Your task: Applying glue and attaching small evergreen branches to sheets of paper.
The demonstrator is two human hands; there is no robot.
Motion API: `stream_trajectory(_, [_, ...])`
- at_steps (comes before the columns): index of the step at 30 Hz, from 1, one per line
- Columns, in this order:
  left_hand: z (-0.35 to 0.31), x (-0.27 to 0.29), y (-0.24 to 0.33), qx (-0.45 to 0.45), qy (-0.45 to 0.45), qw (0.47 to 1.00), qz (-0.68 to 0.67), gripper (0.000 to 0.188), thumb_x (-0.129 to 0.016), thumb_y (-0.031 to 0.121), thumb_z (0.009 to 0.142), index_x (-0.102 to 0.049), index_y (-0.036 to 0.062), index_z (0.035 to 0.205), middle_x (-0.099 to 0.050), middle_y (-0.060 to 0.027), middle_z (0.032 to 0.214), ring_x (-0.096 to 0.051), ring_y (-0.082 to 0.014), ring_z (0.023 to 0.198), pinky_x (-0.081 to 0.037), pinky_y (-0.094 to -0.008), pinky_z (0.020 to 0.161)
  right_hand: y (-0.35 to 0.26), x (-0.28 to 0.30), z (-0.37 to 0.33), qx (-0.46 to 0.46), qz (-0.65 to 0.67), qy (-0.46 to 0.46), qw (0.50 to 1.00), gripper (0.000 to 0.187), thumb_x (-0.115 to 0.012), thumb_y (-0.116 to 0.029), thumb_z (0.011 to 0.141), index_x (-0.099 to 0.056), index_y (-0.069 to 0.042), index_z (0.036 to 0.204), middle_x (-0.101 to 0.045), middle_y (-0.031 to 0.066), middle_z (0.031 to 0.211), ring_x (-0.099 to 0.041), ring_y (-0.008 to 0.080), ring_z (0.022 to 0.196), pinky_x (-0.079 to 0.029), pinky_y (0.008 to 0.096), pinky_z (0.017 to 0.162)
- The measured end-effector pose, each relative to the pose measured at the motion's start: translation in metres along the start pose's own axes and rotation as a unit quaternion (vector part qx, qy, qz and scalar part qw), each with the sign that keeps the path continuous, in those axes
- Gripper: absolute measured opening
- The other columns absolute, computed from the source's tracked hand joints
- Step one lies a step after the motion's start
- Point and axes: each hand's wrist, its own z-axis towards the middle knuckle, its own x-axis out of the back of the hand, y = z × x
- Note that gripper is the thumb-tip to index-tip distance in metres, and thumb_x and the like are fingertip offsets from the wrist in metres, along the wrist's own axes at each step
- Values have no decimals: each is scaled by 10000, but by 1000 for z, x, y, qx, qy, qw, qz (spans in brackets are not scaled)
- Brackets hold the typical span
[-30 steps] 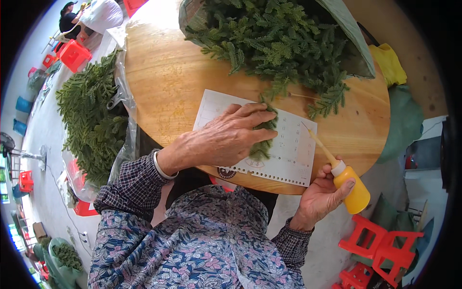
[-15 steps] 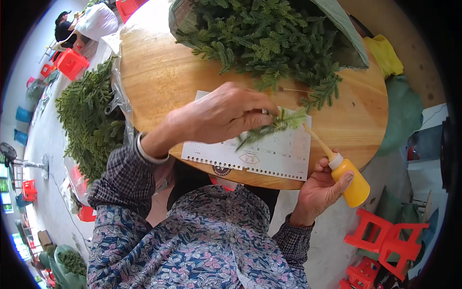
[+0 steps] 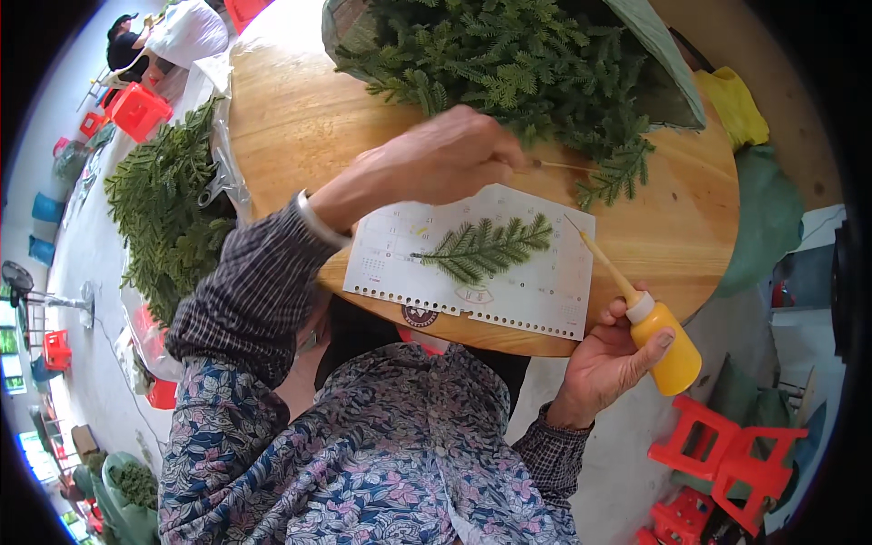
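My left hand (image 3: 443, 162) hovers over the far edge of a white calendar sheet (image 3: 381, 272), slightly blurred. Its fingers are bent with the tips a little apart, and nothing shows in them. On the sheet lies a green fir-like sprig (image 3: 490, 250), its bare stem end pointing left. My right hand (image 3: 607, 359) is wrapped round a yellow squeeze bottle (image 3: 668, 350) at the table's near right edge. The bottle's long thin nozzle (image 3: 599, 254) points up and left, its tip over the sheet's right side. Beyond my left hand, green branches (image 3: 509, 68) spill from an open greenish sack (image 3: 668, 64).
The round wooden table (image 3: 282, 118) carries the sheet and sack. More branches (image 3: 168, 209) lie in clear plastic at the left. Red stools (image 3: 695, 436) stand at lower right, another red stool (image 3: 139, 111) at upper left. A person (image 3: 127, 45) sits beside a white sack (image 3: 189, 36).
My left hand has let go of the sprig, which now lies flat on the sheet, and has moved up and away toward the branch pile. The right hand keeps the bottle nearly still.
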Motion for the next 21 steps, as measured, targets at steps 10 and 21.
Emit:
stream_trajectory(10, [-106,-79,95,53,176,955,232,433,-673,289,760,-566,71,1119,-436,-160,1222,-455,-274,1038,-414,-364,793,-13,5,2,-21,15,-30,999,471,-636,-410,883,-506,-66,1176,-581,168,1156,-604,169,771,-515,211,695])
stream_trajectory(21, [-111,-107,87,106,176,961,187,605,-657,399,754,-538,53,1235,-410,-183,1303,-415,-345,1218,-352,-400,936,-25,-5,-6,-20,45,-122,991,524,-650,-452,857,-484,-100,1208,-585,199,1137,-617,193,808,-526,228,669])
